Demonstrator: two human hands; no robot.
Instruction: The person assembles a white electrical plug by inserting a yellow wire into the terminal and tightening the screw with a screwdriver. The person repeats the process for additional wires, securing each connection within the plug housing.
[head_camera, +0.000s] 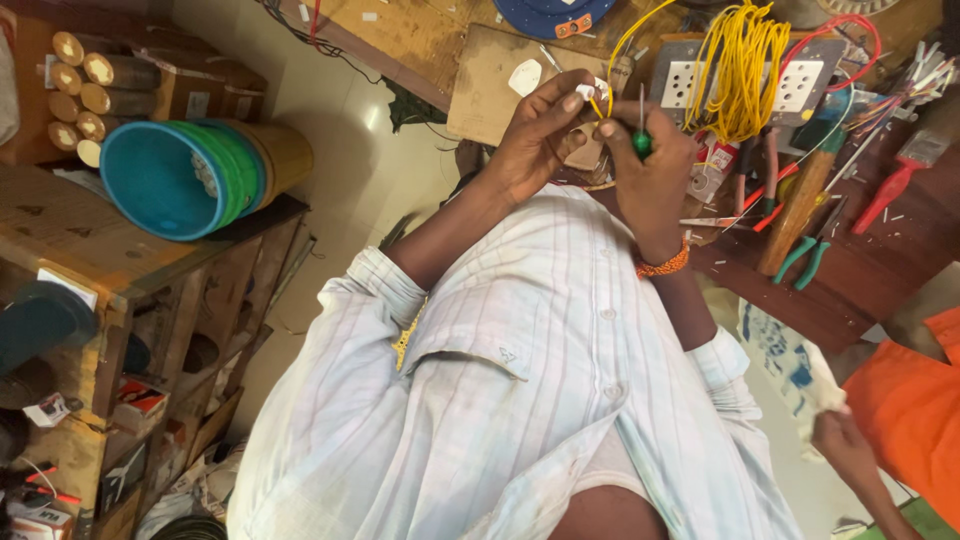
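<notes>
cluttered wooden table (870, 270) far right, left hand (540, 130) fingers pinching small white part (586, 92) with yellow wire (740, 70), right hand (650, 160) fingers gripping green-handled screwdriver (641, 140)

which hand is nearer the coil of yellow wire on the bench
Right. The right hand, gripping a green-handled screwdriver, sits just beside the coil of yellow wire; the left hand, pinching a small white part, is farther away.

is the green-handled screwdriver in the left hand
No, the right hand grips the green-handled screwdriver; the left hand pinches a small white part.
</notes>
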